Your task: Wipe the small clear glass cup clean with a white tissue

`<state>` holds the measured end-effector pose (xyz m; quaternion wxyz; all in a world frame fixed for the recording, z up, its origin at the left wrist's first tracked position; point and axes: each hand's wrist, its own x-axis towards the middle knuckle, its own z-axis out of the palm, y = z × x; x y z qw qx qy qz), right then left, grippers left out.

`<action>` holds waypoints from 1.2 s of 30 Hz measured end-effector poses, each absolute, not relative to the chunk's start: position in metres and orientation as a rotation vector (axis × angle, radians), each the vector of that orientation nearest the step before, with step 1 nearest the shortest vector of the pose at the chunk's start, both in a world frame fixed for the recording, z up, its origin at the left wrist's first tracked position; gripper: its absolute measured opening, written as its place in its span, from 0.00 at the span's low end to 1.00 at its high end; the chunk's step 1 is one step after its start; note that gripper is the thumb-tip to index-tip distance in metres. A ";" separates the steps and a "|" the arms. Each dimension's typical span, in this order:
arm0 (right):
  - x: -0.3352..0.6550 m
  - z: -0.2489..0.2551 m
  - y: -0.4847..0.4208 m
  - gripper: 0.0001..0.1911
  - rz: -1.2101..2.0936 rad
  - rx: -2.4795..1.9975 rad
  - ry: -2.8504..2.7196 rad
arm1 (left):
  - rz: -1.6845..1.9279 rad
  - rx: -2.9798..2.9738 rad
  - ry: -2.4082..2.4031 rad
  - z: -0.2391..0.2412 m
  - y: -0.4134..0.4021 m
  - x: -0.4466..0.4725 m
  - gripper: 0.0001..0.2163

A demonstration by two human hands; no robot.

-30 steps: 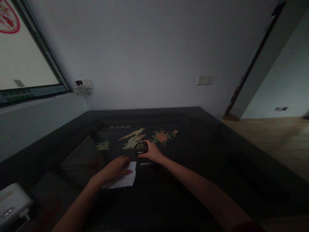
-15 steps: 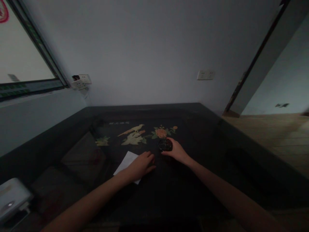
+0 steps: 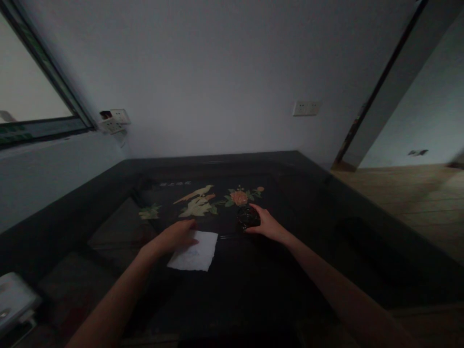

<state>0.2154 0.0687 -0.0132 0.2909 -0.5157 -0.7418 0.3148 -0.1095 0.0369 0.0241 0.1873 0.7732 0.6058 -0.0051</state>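
Observation:
My right hand (image 3: 266,224) curls around the right side of a small round dark glass vessel (image 3: 248,218), which sits on the dark tabletop (image 3: 253,285). Whether the vessel is a cup or an ashtray is too dim to tell. To the left, my left hand (image 3: 179,235) is closed at the upper left edge of a white paper tissue (image 3: 199,253). Its thumb lies over the paper and the other fingers are at the far edge, partly hidden. The tissue spreads out nearly flat to the right of that hand.
A flower-and-bird picture (image 3: 197,203) decorates the table beyond my hands. A white box-like object (image 3: 16,299) is at the lower left. Behind the table stands a wall with sockets (image 3: 306,108), and a dark long shape (image 3: 373,246) shows at the right.
My left hand has moved left from over the tissue to its upper left edge. The tissue has turned and shows more of its surface. My right hand stays on the glass vessel.

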 end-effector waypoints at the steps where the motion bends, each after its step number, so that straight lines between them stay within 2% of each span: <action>1: 0.216 -0.013 0.069 0.48 0.835 -1.376 -1.983 | -0.022 2.168 1.702 0.024 0.036 -0.107 0.13; 4: 0.215 -0.015 0.069 0.47 0.796 -1.365 -1.976 | 0.035 2.190 1.657 0.023 0.035 -0.094 0.09; 14: 0.214 -0.026 0.073 0.43 0.788 -1.309 -1.923 | 0.259 2.225 1.689 0.009 0.025 -0.053 0.10; 22: 0.215 -0.025 0.072 0.42 0.809 -1.272 -1.937 | 0.457 2.567 1.624 0.010 0.016 -0.046 0.15; 29: 0.222 -0.028 0.076 0.52 0.889 -1.309 -1.930 | 0.370 2.510 1.394 0.031 0.006 -0.050 0.10; 36: 0.224 -0.028 0.079 0.48 0.916 -1.304 -1.956 | 0.286 2.486 1.064 0.034 -0.011 -0.043 0.17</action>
